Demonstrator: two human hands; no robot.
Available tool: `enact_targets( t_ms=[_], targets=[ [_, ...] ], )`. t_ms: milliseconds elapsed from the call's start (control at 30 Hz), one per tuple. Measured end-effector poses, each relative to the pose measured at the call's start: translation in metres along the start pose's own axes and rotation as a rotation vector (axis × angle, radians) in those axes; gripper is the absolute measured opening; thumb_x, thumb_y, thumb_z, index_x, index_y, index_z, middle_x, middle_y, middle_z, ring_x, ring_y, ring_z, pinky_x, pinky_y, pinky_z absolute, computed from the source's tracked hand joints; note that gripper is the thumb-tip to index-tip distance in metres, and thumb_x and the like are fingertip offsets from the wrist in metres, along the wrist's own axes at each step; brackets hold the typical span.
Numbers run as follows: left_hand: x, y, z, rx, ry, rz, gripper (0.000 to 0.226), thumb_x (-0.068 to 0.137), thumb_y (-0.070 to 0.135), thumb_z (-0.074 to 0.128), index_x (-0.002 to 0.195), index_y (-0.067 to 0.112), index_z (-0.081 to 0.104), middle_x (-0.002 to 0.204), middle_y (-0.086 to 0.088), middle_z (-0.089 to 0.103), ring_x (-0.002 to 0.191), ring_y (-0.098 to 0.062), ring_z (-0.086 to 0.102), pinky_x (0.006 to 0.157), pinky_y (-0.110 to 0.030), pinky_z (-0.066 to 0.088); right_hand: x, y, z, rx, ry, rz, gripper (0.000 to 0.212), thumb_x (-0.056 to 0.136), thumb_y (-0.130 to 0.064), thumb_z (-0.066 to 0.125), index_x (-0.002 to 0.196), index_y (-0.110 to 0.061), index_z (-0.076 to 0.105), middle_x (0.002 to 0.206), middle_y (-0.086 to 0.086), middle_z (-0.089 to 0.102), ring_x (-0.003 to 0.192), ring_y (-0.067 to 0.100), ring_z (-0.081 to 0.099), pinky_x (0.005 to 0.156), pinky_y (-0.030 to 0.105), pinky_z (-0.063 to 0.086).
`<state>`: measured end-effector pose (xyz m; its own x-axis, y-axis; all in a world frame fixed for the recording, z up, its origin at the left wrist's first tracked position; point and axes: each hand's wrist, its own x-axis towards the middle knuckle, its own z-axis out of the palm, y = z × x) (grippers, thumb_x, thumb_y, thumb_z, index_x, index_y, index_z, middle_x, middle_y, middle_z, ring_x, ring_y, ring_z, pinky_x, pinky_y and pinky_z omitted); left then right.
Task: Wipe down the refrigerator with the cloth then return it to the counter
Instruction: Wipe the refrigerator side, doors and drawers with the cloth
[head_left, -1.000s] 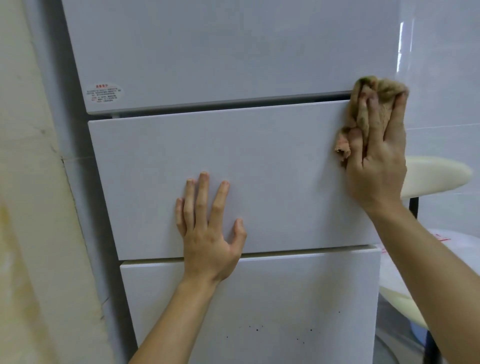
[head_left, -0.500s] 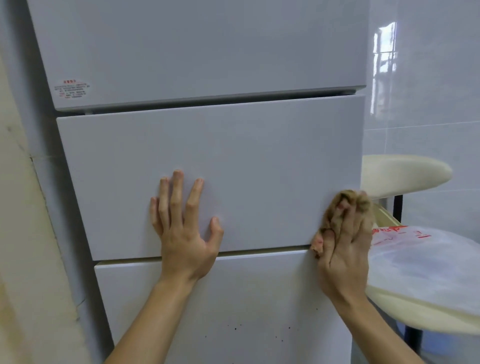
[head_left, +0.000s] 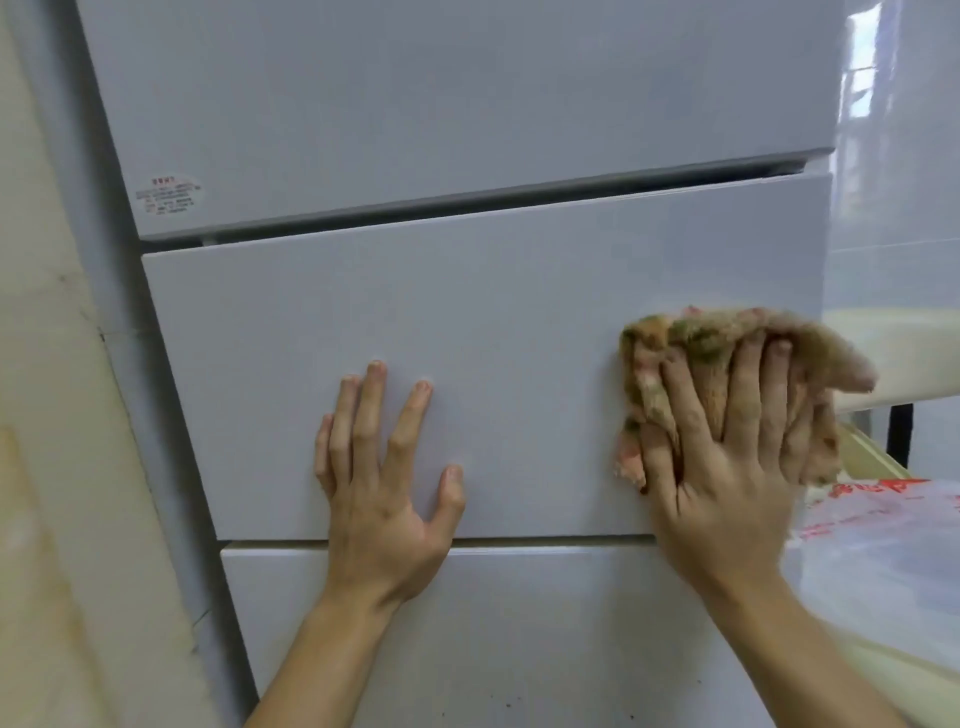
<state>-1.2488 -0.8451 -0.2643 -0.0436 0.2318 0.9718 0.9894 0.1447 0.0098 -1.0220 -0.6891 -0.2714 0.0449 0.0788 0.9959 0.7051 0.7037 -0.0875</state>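
A white refrigerator (head_left: 467, 322) with three stacked door panels fills the view. My right hand (head_left: 727, 467) presses a crumpled tan cloth (head_left: 717, 343) flat against the right part of the middle panel, near its right edge. The cloth bunches above and beside my fingers. My left hand (head_left: 384, 467) rests flat on the same panel, fingers spread, at its lower middle, holding nothing. Small dark specks mark the bottom panel (head_left: 493, 675).
A cream wall (head_left: 47, 467) runs close along the refrigerator's left side. To the right stands a cream chair (head_left: 883, 358) with a clear plastic bag with red print (head_left: 883, 525) on its seat. White wall tiles (head_left: 904, 182) lie behind it. A sticker (head_left: 169, 195) sits on the top panel.
My right hand swept the cloth down the right edge of the middle panel, then back up and slightly left. My left hand stayed flat on the panel.
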Motion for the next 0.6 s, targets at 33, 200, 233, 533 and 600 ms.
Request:
enact_targets(
  t_ms=[33,200,233,533,600],
  targets=[
    [-0.001,-0.004,-0.002,0.001,-0.005,0.009,0.072,0.093,0.040,0.054,0.161,0.023,0.034,0.174,-0.009,0.017,0.162,-0.031,0.010,0.130,-0.052,0.008,-0.024,-0.004,0.000,0.002,-0.038,0.002,0.051,0.111,-0.042,0.037,0.159,-0.025,0.042,0.170,0.024,0.022,0.159,0.042,0.016,0.128,0.059,0.007],
    [-0.018,-0.047,-0.015,-0.008,0.025,-0.077,0.067,0.097,0.033,0.048,0.161,0.016,0.036,0.174,-0.009,0.017,0.163,-0.030,0.010,0.130,-0.052,0.010,-0.063,-0.042,0.012,-0.017,-0.083,0.164,0.058,0.109,-0.043,0.036,0.164,-0.029,0.029,0.173,0.021,0.007,0.160,0.042,0.004,0.128,0.062,0.002],
    [-0.021,-0.059,-0.019,-0.026,0.032,-0.099,0.065,0.098,0.031,0.046,0.161,0.015,0.035,0.174,-0.008,0.017,0.163,-0.029,0.010,0.130,-0.053,0.011,-0.062,-0.054,0.015,-0.013,-0.079,0.212,0.059,0.109,-0.044,0.034,0.166,-0.030,0.025,0.174,0.020,0.004,0.161,0.042,0.002,0.128,0.061,0.001],
    [-0.050,-0.134,-0.043,-0.094,0.022,-0.174,0.062,0.102,0.024,0.039,0.163,0.012,0.029,0.175,-0.005,0.015,0.163,-0.027,0.009,0.132,-0.040,0.010,-0.062,-0.178,0.051,0.023,-0.077,0.243,0.062,0.110,-0.039,0.035,0.167,-0.022,0.018,0.172,0.024,0.007,0.161,0.039,0.004,0.130,0.056,0.004],
    [-0.054,-0.143,-0.046,-0.112,-0.004,-0.161,0.063,0.102,0.025,0.039,0.163,0.011,0.029,0.176,-0.004,0.013,0.163,-0.026,0.009,0.132,-0.034,0.008,-0.055,-0.196,0.056,0.018,-0.059,0.269,0.062,0.111,-0.038,0.034,0.167,-0.019,0.017,0.171,0.026,0.008,0.160,0.041,0.006,0.130,0.058,0.006]
  ],
)
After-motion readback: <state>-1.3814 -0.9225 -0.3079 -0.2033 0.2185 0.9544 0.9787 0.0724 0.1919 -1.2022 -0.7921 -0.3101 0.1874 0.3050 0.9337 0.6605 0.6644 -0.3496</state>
